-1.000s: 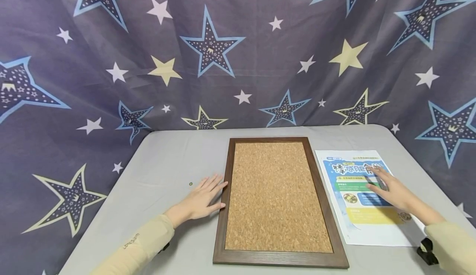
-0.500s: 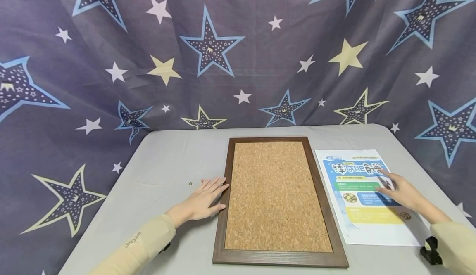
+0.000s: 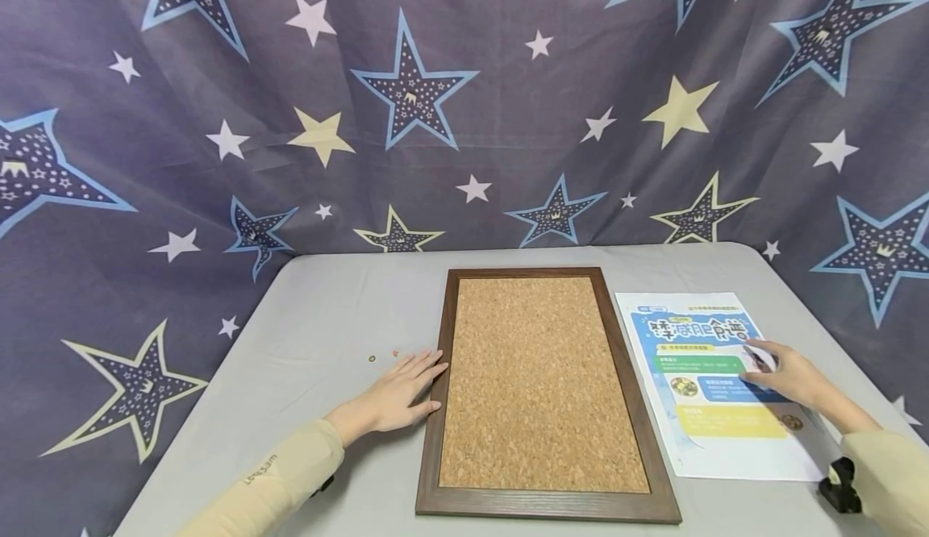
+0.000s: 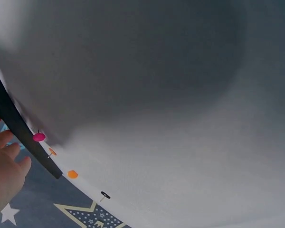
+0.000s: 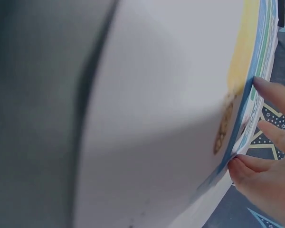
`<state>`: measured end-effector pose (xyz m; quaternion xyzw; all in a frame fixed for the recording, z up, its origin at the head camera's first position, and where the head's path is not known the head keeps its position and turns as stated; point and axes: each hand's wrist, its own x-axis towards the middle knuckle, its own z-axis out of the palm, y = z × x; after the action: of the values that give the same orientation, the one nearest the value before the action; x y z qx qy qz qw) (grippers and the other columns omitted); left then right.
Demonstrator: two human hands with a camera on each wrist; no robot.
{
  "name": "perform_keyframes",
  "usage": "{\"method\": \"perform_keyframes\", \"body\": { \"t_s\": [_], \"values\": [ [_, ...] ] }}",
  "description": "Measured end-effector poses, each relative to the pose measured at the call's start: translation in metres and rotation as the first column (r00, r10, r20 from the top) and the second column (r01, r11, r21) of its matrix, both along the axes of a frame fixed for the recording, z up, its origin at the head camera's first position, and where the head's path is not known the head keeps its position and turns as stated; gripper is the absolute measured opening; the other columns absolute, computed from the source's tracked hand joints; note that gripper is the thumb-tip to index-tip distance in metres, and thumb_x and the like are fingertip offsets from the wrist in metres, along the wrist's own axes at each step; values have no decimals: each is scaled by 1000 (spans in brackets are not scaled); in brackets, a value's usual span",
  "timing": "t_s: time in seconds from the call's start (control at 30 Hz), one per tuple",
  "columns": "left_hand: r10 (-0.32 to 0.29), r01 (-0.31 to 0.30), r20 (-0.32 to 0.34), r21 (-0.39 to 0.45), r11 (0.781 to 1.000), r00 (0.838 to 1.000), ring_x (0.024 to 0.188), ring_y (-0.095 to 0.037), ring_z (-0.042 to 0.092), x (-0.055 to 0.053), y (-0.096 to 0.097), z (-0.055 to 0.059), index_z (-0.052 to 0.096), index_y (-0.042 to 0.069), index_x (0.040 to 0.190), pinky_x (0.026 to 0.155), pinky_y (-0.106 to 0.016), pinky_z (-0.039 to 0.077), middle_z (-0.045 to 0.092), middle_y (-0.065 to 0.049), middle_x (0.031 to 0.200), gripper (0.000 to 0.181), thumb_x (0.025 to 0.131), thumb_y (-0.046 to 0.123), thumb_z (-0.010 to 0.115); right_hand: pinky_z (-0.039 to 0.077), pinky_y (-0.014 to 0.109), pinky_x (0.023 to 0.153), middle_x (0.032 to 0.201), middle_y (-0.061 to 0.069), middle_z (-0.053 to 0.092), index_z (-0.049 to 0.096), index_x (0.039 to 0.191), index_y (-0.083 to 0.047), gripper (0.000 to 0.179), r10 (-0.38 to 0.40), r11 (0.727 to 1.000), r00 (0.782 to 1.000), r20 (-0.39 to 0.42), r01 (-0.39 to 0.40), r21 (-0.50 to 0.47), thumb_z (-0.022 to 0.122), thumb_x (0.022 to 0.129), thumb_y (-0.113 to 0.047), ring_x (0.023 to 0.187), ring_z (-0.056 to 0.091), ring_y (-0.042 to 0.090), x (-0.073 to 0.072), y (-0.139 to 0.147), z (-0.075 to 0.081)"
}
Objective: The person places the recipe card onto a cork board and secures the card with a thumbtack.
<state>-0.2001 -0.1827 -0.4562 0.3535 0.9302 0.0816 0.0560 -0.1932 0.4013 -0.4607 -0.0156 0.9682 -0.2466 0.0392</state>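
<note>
A cork board point(image 3: 548, 503) with a dark brown wooden frame lies upright-wise in the middle of the grey table. My left hand point(image 3: 392, 393) rests flat beside it, fingertips and thumb on the frame's left rail. To the board's right lies a printed poster point(image 3: 729, 424) in blue, green and yellow. Over its right side is my right hand point(image 3: 794, 377), thumb and forefinger spread apart. The right wrist view has these fingertips point(image 5: 235, 166) touching the sheet near its edge. Beyond my left hand, the left wrist view shows a pink pushpin point(image 4: 39, 137), an orange pushpin point(image 4: 72, 174) and a black pushpin point(image 4: 105, 194).
A dark curtain point(image 3: 501, 118) printed with stars hangs behind and along both sides of the grey table point(image 3: 319, 303). A small greenish pin point(image 3: 372, 358) and a reddish pin point(image 3: 395, 352) lie left of the board.
My right hand has shifted to the right over the poster, uncovering more of its print. The left hand slid back slightly at the frame, and the reddish pin came into view.
</note>
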Motion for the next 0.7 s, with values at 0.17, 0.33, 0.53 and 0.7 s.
{"method": "perform_keyframes", "body": {
  "t_s": [0.17, 0.33, 0.53, 0.7],
  "values": [
    [3, -3, 6, 8, 1000, 1000, 133, -27, 16, 0, 0, 0, 28, 7, 138, 107, -42, 11, 18, -10, 146, 60, 91, 42, 40, 31, 64, 81, 114, 46, 34, 35, 120, 20, 75, -9, 1000, 1000, -17, 8, -28, 70, 72, -26, 100, 37, 55, -2, 4, 0],
    [6, -6, 14, 11, 1000, 1000, 133, -26, 17, 0, 0, 0, 27, 7, 138, 107, -41, 11, 18, -9, 146, 60, 91, 42, 40, 28, 64, 83, 116, 47, 31, 36, 119, 21, 75, -25, 996, 999, -32, 22, -89, 72, 69, -22, 104, 32, 57, -3, 5, -2],
    [19, -20, 36, 19, 1000, 999, 132, -25, 19, 1, 0, 2, 27, 7, 138, 107, -42, 12, 17, -9, 146, 60, 91, 41, 42, 21, 67, 86, 120, 45, 23, 33, 123, 19, 78, -72, 988, 997, -34, 67, -138, 73, 69, -22, 108, 22, 60, -2, 3, -3],
    [24, -25, 44, 7, 1000, 999, 132, -24, 18, 0, 0, 1, 27, 8, 139, 107, -41, 12, 15, -8, 147, 61, 91, 43, 40, 21, 68, 84, 119, 46, 21, 31, 124, 18, 78, -94, 988, 994, -53, 86, -128, 72, 69, -18, 108, 21, 60, -1, 1, -4]
  ]
}}
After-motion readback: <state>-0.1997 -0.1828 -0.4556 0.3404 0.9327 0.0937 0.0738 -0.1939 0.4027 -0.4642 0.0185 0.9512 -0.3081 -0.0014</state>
